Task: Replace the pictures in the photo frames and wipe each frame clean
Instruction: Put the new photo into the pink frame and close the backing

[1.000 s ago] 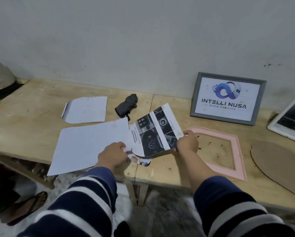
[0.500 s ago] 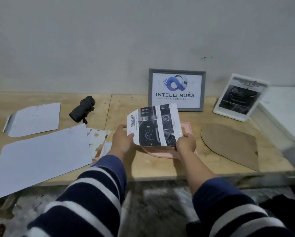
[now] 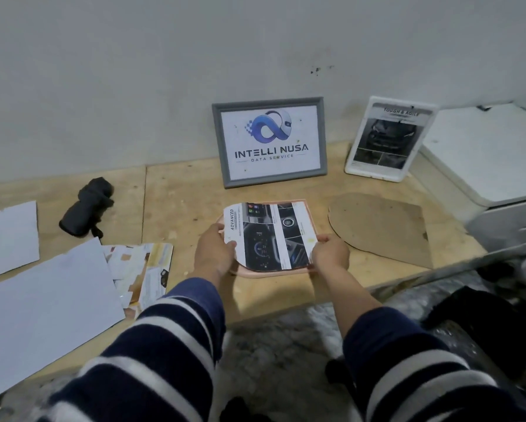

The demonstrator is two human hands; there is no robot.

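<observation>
A printed picture [image 3: 271, 236] with dark car-dashboard photos lies over the pink frame [image 3: 255, 274], which rests flat on the wooden table [image 3: 176, 205]. My left hand [image 3: 213, 254] grips the picture's left edge and my right hand [image 3: 330, 254] grips its right corner; both hands also touch the frame's rim. Only thin strips of the pink frame show around the picture. A brown backing board [image 3: 380, 226] lies just right of it. A grey frame [image 3: 269, 141] with a logo and a white frame [image 3: 386, 138] lean against the wall behind. A black cloth [image 3: 86, 207] lies to the left.
White sheets [image 3: 42, 296] and paper scraps [image 3: 140, 269] cover the table's left part. A white printer [image 3: 493, 166] stands at the right end. The table's front edge runs just below my hands, with dark floor beneath.
Both hands carried the picture right from the white sheets and lowered it onto the pink frame. The view swung right and moved closer.
</observation>
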